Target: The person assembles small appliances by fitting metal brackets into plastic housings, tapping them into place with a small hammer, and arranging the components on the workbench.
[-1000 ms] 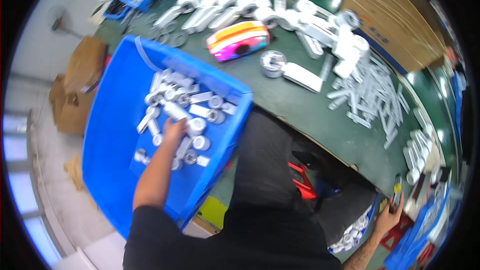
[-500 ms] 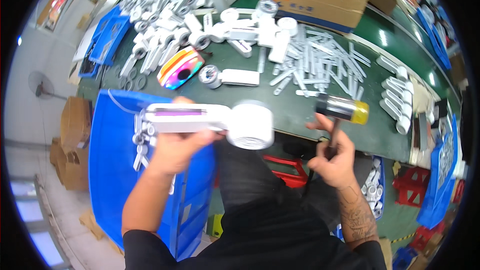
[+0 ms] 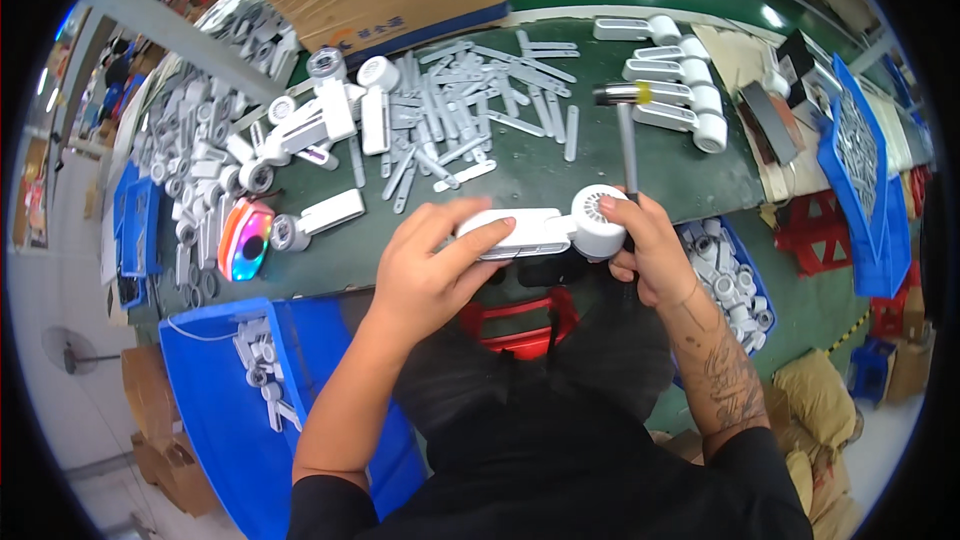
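A white handheld fan (image 3: 535,233) lies level between my hands over the table's front edge, its round vented head on the right. My left hand (image 3: 425,265) is closed around the handle end, fingers on top and thumb along its face. My right hand (image 3: 655,252) grips a mallet (image 3: 629,145) with its shaft pointing up; the mallet's head is dark at one end and yellow near the middle. The thumb of that hand also rests on the fan's round head. Part of the mallet's grip is hidden by my right fingers.
Loose grey strips (image 3: 450,110) and a heap of white fan parts (image 3: 205,130) cover the far table beside a cardboard box (image 3: 400,0). Several assembled fans (image 3: 675,90) stand in a row at right. A blue bin (image 3: 215,390) sits at lower left; colourful goggles (image 3: 245,238) lie nearby.
My left hand has brought the fan rightward, and its handle face has turned over. My right hand has closed in until it touches the fan's head. The view has swung right.
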{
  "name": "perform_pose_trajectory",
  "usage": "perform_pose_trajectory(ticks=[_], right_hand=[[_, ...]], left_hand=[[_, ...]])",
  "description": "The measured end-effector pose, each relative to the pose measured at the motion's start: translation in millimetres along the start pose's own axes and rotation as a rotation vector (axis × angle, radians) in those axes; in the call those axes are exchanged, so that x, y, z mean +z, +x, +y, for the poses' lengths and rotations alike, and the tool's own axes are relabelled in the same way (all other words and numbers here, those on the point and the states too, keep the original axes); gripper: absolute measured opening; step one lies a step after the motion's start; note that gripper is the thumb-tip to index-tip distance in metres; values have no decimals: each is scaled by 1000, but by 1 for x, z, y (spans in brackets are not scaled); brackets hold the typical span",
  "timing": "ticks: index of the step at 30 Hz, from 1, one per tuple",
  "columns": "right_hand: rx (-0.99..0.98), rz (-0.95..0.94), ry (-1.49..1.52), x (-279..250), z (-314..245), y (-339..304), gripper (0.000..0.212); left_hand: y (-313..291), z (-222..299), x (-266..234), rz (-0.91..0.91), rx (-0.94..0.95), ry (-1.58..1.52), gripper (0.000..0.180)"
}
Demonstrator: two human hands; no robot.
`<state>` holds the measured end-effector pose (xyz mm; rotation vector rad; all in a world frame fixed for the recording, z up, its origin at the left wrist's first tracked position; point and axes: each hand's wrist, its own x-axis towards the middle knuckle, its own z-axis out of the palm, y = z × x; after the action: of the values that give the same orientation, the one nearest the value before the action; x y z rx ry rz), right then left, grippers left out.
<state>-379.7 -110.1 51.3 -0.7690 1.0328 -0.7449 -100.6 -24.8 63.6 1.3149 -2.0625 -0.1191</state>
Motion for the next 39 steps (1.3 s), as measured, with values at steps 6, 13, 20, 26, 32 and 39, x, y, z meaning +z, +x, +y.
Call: perform_pose_trajectory(ticks=[6,13,20,26,32,39], right_hand=[[-268,218,-549,-36,24,37,45],[-999,-28,-1108,-14,53,12,56],[-1019,-125,-1424,12,64,25,67],[-999,-131,-1416,16,72,41,64],[-803,-149,-1490,33,58,42,41],[-707,-200,-1500,38,41,49,30]], left_hand=[[-10,-32,69,-24,-180,-219,39],[-29,-40,99,116,-314,-86,38],[-51,-43,97,230,-167,76,33],[-57,-49,105,278,-134,41,33],[-49,-45,101,208,-170,85,36],[-47,-47,103,172,-213,15,28]])
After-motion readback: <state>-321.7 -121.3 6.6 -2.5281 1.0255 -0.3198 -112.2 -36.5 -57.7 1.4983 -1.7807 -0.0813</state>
